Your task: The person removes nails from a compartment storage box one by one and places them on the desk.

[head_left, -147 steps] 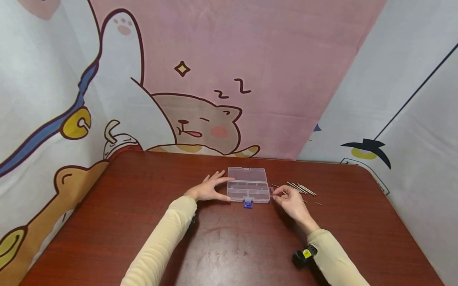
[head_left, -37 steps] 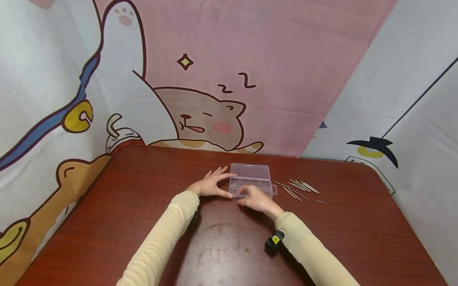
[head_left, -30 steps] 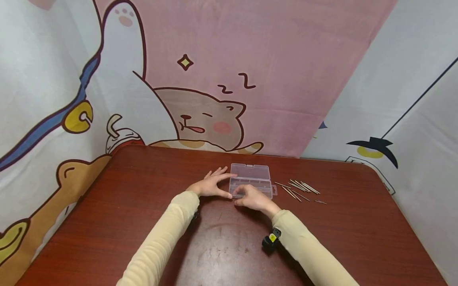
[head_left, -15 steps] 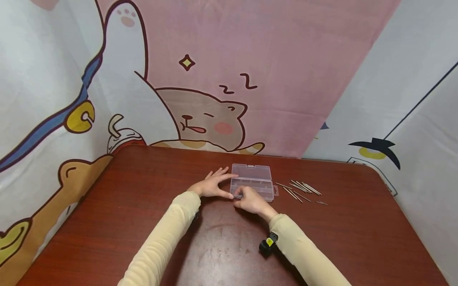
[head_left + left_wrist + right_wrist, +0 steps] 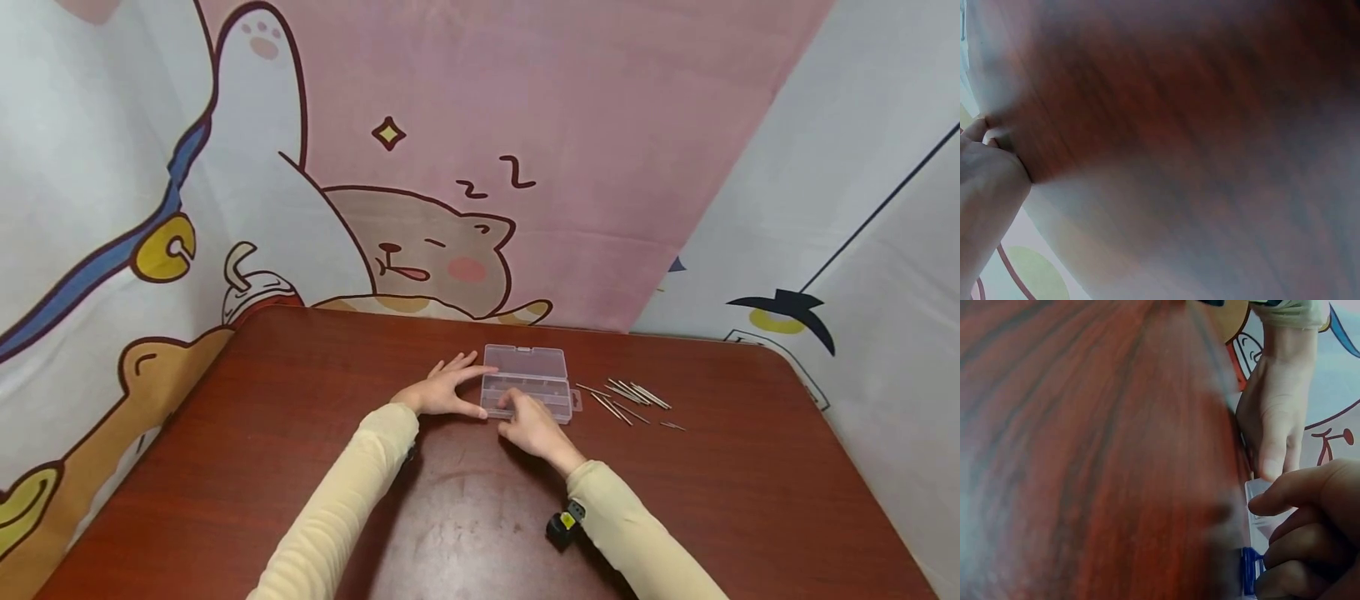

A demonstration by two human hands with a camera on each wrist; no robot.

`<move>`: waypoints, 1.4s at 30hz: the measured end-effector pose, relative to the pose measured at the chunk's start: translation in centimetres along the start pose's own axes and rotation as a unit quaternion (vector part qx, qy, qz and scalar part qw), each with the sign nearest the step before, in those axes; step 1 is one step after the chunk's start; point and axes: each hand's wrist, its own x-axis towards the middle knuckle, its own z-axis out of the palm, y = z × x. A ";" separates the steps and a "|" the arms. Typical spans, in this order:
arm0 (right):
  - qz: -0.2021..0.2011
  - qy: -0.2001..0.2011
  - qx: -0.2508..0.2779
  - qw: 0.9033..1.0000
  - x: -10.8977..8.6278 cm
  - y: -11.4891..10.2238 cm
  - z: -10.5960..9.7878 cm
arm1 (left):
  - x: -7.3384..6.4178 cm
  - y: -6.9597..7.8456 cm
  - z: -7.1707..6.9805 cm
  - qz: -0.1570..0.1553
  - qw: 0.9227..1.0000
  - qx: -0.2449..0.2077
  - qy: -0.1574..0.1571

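Observation:
A clear plastic compartment box (image 5: pixel 551 400) lies with its lid (image 5: pixel 525 362) folded back. My left hand (image 5: pixel 438 393) rests at the box's left side, thumb and index finger spread along its edge. My right hand (image 5: pixel 534 423) is over the front left part of the box, thumb and index finger apart, and no object shows between them. In the right wrist view the right hand's lower fingers (image 5: pixel 1300 550) are bent beside the blue clasp (image 5: pixel 1249 572); the left thumb (image 5: pixel 1272 456) is at the box's far end. The left wrist view catches only part of the left hand (image 5: pixel 988 187).
Several thin metal rods (image 5: pixel 637 394) lie loose right of the box, and a few finer ones (image 5: pixel 672 426) farther right. A clear hanging tab (image 5: pixel 576 401) sticks out of the box's right end. The brown table (image 5: pixel 300 467) meets a printed cloth backdrop (image 5: pixel 600 167).
Since the oldest frame, my right hand has moved left from the rods to over the box. Lately it has shifted slightly right within the box's front left part. The left hand has stayed in place.

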 end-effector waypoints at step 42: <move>-0.020 -0.016 0.098 0.995 -0.7 1.1 0.4 | -0.2 0.3 0.2 -0.004 1.000 0.000 0.006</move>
